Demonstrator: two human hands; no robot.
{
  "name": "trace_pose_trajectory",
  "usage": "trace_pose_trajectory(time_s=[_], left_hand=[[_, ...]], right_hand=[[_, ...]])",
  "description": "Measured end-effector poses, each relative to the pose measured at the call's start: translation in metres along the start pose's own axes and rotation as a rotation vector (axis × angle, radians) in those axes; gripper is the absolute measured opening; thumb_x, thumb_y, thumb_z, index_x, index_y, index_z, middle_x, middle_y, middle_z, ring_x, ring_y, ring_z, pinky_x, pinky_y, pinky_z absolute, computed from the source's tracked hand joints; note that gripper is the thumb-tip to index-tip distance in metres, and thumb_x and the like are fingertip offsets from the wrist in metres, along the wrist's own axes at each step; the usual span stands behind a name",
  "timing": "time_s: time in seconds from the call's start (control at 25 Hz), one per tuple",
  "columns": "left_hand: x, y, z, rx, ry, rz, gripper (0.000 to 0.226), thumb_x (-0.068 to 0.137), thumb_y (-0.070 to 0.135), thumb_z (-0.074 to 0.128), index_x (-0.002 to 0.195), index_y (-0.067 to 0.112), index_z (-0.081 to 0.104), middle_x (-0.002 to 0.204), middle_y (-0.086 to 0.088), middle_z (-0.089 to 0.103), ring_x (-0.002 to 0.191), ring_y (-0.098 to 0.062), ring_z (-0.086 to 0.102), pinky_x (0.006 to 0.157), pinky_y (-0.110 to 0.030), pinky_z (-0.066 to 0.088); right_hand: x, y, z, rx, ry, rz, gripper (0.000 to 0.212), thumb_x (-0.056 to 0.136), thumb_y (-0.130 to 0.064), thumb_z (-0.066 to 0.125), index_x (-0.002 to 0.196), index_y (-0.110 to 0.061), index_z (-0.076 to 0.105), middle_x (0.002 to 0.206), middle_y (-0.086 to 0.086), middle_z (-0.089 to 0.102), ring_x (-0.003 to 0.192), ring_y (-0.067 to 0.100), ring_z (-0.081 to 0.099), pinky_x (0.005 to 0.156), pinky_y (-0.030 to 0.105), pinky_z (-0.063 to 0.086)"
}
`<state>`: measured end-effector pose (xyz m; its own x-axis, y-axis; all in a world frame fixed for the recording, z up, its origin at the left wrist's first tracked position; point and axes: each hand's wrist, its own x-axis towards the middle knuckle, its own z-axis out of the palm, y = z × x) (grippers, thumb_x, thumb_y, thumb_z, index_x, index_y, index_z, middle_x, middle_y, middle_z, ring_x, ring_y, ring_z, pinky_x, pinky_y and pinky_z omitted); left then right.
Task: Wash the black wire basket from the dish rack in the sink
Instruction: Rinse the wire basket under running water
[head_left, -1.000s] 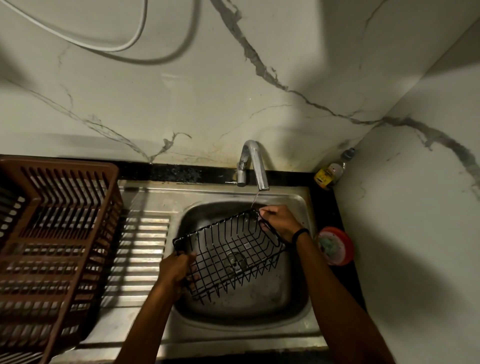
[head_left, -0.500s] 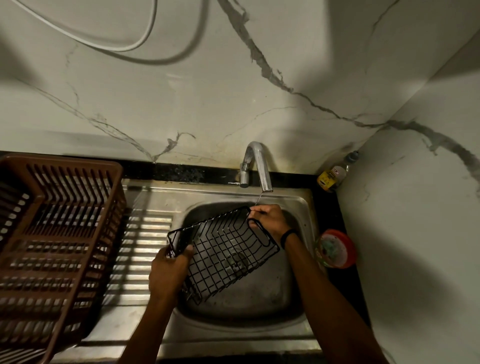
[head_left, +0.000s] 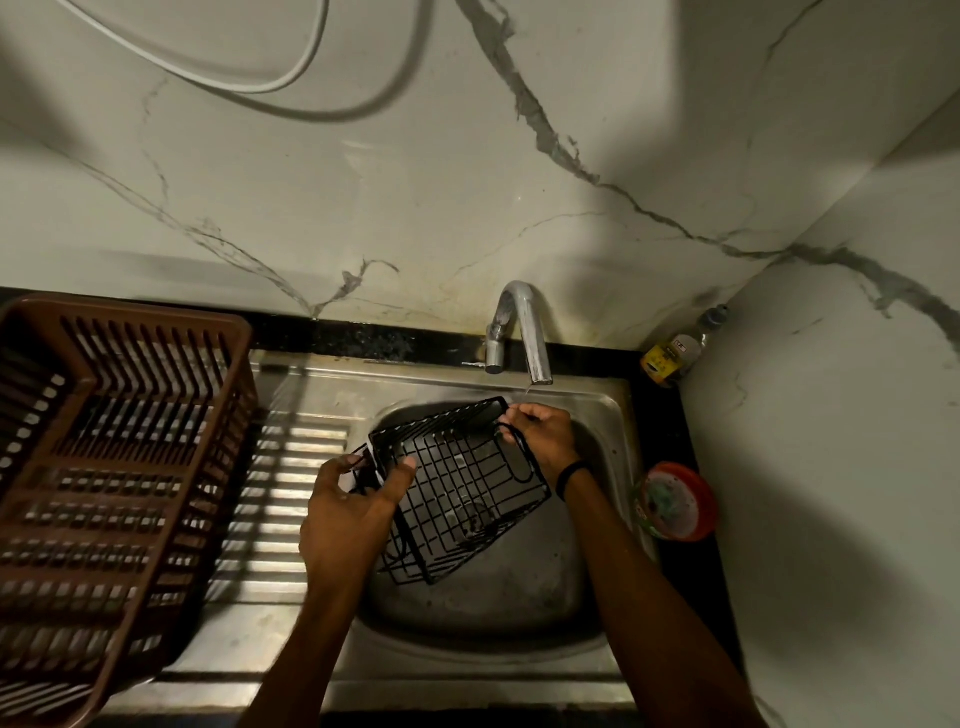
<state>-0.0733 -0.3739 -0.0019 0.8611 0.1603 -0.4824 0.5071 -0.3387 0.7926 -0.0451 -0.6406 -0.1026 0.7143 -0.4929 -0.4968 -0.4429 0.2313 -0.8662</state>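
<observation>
Black wire basket (head_left: 467, 483): held tilted over sink (head_left: 488, 603) bowl, just below tap (head_left: 524, 332) spout.
Left hand (head_left: 353, 514): fingers curled round basket edge left of tap, thumb laid across rim wire.
Right hand (head_left: 545, 441): fingers clamped on basket's far corner, directly under tap spout; thin trickle of water at spout.
Black band (head_left: 571, 475) on right wrist.
Ribbed drainboard (head_left: 291, 493): left of tap.
Brown dish rack (head_left: 104, 467): far left of tap.
Yellow-labelled bottle (head_left: 670, 353): right of tap, in wall corner.
Red round tub (head_left: 675, 501): right of tap, nearer viewer.
</observation>
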Motion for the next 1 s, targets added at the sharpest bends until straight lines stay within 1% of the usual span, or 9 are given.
trace_pose_trajectory(time_s=[0.12, 0.24, 0.32, 0.4, 0.6, 0.76, 0.84, 0.92, 1.0], left_hand=[[-0.003, 0.009, -0.001, 0.087, 0.024, 0.011, 0.079, 0.054, 0.081, 0.078, 0.116, 0.040, 0.053, 0.090, 0.008, 0.070, 0.093, -0.022, 0.070, 0.092, -0.053, 0.056], [-0.009, 0.015, -0.004, 0.114, 0.066, 0.035, 0.071, 0.061, 0.072, 0.082, 0.116, 0.038, 0.053, 0.083, 0.011, 0.067, 0.094, -0.022, 0.068, 0.098, -0.053, 0.052], [-0.011, 0.019, -0.009, 0.096, 0.097, 0.051, 0.070, 0.061, 0.070, 0.083, 0.116, 0.037, 0.054, 0.083, 0.010, 0.067, 0.093, -0.022, 0.068, 0.097, -0.052, 0.053], [-0.012, 0.022, -0.014, 0.093, 0.117, 0.065, 0.074, 0.060, 0.071, 0.083, 0.119, 0.037, 0.054, 0.082, 0.007, 0.068, 0.092, -0.023, 0.068, 0.096, -0.053, 0.053], [-0.022, 0.033, -0.014, 0.125, 0.131, 0.100, 0.077, 0.062, 0.069, 0.084, 0.123, 0.036, 0.051, 0.085, 0.010, 0.065, 0.095, -0.024, 0.067, 0.098, -0.053, 0.051], [-0.034, 0.030, -0.002, 0.120, 0.134, 0.130, 0.073, 0.061, 0.070, 0.084, 0.118, 0.042, 0.047, 0.086, 0.022, 0.058, 0.095, -0.021, 0.066, 0.098, -0.050, 0.053], [-0.042, 0.025, 0.006, 0.129, 0.147, 0.188, 0.069, 0.061, 0.072, 0.082, 0.112, 0.046, 0.044, 0.093, 0.018, 0.065, 0.091, -0.016, 0.068, 0.090, -0.045, 0.057], [-0.051, 0.020, 0.014, 0.155, 0.174, 0.255, 0.067, 0.062, 0.069, 0.082, 0.113, 0.040, 0.049, 0.099, 0.015, 0.069, 0.089, -0.013, 0.069, 0.085, -0.036, 0.057], [-0.058, 0.019, 0.019, 0.151, 0.189, 0.284, 0.069, 0.063, 0.065, 0.084, 0.117, 0.033, 0.056, 0.102, 0.014, 0.069, 0.089, -0.012, 0.068, 0.080, -0.027, 0.051]], right_hand=[[0.001, 0.005, -0.002, -0.051, -0.029, 0.000, 0.006, 0.093, -0.013, 0.066, 0.097, -0.013, 0.070, 0.096, 0.012, 0.074, 0.088, 0.026, 0.072, 0.083, 0.039, 0.059], [-0.004, 0.010, -0.003, -0.225, -0.061, -0.027, 0.009, 0.096, -0.019, 0.061, 0.094, -0.020, 0.069, 0.093, 0.007, 0.074, 0.085, 0.021, 0.071, 0.078, 0.035, 0.059], [-0.006, 0.016, -0.005, -0.344, -0.096, -0.048, 0.015, 0.097, -0.027, 0.060, 0.092, -0.018, 0.072, 0.088, 0.003, 0.074, 0.079, 0.016, 0.069, 0.071, 0.033, 0.057], [-0.009, 0.023, -0.006, -0.358, -0.144, -0.017, 0.022, 0.098, -0.030, 0.057, 0.096, -0.014, 0.072, 0.091, 0.006, 0.073, 0.083, 0.021, 0.069, 0.076, 0.034, 0.059], [-0.019, 0.026, -0.003, -0.237, -0.178, 0.021, 0.021, 0.101, -0.023, 0.051, 0.103, -0.010, 0.068, 0.095, 0.006, 0.073, 0.085, 0.022, 0.072, 0.080, 0.031, 0.059], [-0.012, 0.025, 0.002, -0.140, -0.089, 0.053, 0.022, 0.099, -0.026, 0.055, 0.102, -0.008, 0.068, 0.103, 0.017, 0.072, 0.092, 0.025, 0.072, 0.089, 0.041, 0.058], [-0.010, 0.022, 0.006, -0.049, -0.027, 0.107, 0.025, 0.098, -0.030, 0.056, 0.104, -0.009, 0.067, 0.104, 0.015, 0.072, 0.091, 0.024, 0.072, 0.085, 0.040, 0.058], [-0.014, 0.017, 0.009, 0.058, 0.006, 0.162, 0.027, 0.100, -0.034, 0.053, 0.107, -0.011, 0.064, 0.105, 0.012, 0.071, 0.093, 0.024, 0.070, 0.077, 0.037, 0.058], [-0.019, 0.017, 0.009, 0.173, 0.018, 0.204, 0.029, 0.102, -0.035, 0.049, 0.110, -0.010, 0.061, 0.105, 0.012, 0.071, 0.092, 0.024, 0.070, 0.071, 0.036, 0.058]])
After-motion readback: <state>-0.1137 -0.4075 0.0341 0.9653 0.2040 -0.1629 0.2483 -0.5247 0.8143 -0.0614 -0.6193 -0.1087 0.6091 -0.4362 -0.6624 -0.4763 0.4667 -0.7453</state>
